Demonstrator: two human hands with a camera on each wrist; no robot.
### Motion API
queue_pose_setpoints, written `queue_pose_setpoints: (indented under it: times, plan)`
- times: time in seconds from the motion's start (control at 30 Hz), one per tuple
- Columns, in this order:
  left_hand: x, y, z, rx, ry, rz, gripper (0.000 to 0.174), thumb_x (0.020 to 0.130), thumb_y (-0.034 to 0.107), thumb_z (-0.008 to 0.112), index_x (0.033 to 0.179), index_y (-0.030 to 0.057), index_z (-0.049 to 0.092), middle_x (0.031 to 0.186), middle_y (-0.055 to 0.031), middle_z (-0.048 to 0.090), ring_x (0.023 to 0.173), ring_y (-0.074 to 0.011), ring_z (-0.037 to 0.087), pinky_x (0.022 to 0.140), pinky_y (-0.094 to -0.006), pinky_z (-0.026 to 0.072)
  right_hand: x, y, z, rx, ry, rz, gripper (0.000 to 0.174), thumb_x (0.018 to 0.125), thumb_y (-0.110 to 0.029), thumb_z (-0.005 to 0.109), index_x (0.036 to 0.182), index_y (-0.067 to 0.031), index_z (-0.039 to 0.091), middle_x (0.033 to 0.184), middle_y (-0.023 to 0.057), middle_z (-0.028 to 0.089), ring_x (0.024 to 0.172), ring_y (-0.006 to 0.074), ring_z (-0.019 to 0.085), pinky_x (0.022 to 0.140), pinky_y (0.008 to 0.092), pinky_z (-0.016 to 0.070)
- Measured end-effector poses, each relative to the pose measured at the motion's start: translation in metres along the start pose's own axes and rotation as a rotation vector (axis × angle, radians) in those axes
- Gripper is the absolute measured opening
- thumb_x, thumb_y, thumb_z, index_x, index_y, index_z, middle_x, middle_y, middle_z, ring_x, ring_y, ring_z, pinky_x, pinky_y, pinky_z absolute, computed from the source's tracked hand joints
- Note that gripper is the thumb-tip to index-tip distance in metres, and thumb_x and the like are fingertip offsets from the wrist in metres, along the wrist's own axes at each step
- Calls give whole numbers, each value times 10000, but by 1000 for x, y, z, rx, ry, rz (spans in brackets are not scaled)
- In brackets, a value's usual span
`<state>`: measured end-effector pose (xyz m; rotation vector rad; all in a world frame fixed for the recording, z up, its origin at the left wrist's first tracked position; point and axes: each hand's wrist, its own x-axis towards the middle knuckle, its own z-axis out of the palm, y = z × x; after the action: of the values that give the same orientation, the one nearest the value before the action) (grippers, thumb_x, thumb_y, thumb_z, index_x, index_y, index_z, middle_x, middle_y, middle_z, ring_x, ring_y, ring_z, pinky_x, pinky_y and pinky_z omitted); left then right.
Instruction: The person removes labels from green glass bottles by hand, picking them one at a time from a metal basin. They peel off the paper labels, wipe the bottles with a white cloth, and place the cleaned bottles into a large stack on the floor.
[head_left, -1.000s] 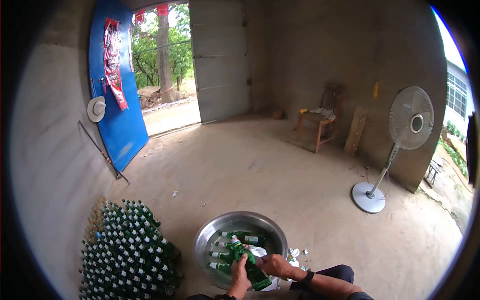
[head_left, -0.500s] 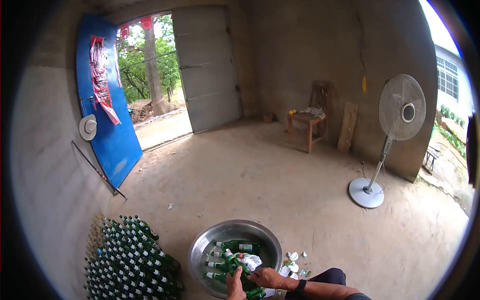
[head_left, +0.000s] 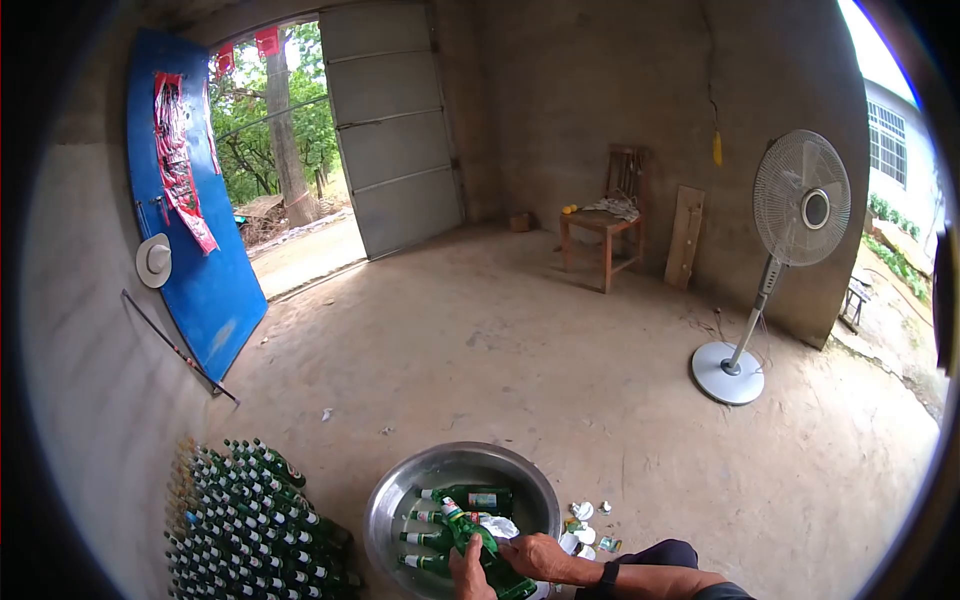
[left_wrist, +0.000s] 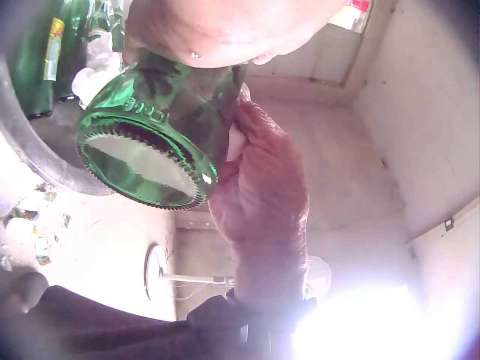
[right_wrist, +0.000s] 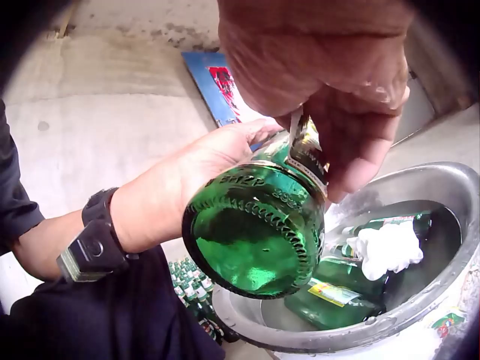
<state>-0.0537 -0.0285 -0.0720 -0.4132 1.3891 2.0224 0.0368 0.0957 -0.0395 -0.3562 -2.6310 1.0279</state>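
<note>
A green glass bottle is tilted over the metal basin, its round base toward the person. My left hand grips it around the body. At its side, my right hand pinches a paper label, whose edge stands lifted off the glass. The label's pale underside shows by the right fingers in the left wrist view. Several more green bottles lie in water in the basin. Beside them sits a crumpled white wad.
Many upright green bottles stand packed on the floor left of the basin. Crumpled label scraps lie to its right. Farther off are a standing fan, a wooden chair and an open blue door.
The head view has turned a little, shifting the room leftward in it. Both hands stay at the tilted bottle over the basin, with only slight movement.
</note>
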Motion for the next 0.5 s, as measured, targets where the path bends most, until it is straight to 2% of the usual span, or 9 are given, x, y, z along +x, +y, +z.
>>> queue_pose_setpoints:
  times: [0.17,0.27,0.4,0.5]
  plan:
    - [-1,-1,0,-23,-24,43,468,899,412,771,1208,82,648,1073,-94,667,921,-266,662,728,-431,584,2,-2,3,-2,80,-64,329,961,-310,661,794,-35,726,718,234,676,667,433,686,596,509,558]
    - [6,-6,-6,-40,-18,17,472,900,407,771,1210,73,651,1055,-94,674,904,-266,666,726,-430,583,4,-10,0,2,79,-20,349,964,-298,660,756,-23,714,701,249,665,652,433,680,590,509,554]
    - [29,-15,-18,-97,-47,-7,471,893,403,779,1202,68,656,1040,-97,679,891,-267,670,723,-433,585,5,0,14,-9,100,-66,354,971,-287,653,759,-10,711,689,258,656,645,435,677,586,510,550]
    - [29,-14,-24,-136,-67,-56,494,884,393,792,1224,64,653,1052,-104,681,915,-274,676,749,-428,590,4,1,16,14,72,-50,373,970,-328,645,795,-5,711,673,250,663,637,439,676,592,523,552]
